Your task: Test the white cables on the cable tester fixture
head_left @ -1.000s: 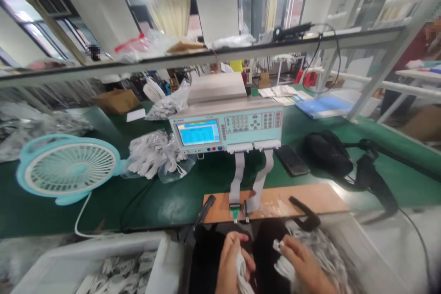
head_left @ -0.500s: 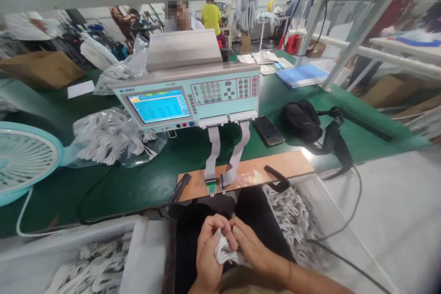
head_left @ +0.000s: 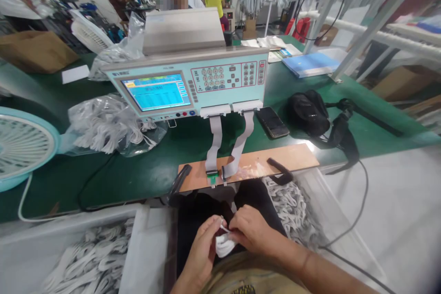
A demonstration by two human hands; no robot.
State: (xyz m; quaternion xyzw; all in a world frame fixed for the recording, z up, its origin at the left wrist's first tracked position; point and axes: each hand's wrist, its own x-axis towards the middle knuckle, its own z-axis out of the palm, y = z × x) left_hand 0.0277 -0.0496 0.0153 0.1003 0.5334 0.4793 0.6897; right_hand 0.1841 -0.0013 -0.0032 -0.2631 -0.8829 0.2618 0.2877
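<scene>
A coiled white cable (head_left: 225,244) is between my two hands, just above my lap. My left hand (head_left: 206,244) grips it from the left, with a cable end pinched near the thumb and fingertip. My right hand (head_left: 252,228) is closed on the coil's right side, its fingers bent around the cable. Beyond my hands, a wooden board (head_left: 255,163) lies along the table edge, with a small green circuit board (head_left: 212,179) on it. Two grey ribbon cables (head_left: 215,140) run from there up to a tester (head_left: 227,73) with a lit blue screen.
White bins with coiled cables stand at left (head_left: 141,234) and right (head_left: 339,211). On the green table (head_left: 138,177) are a bag of cables (head_left: 99,124), a fan (head_left: 27,147), a phone (head_left: 273,121), a black pouch (head_left: 308,112) and a blue folder (head_left: 310,64). People work behind.
My hands have turned the coil and drawn slightly apart, so a cable end now shows between them. The view has tilted down a little.
</scene>
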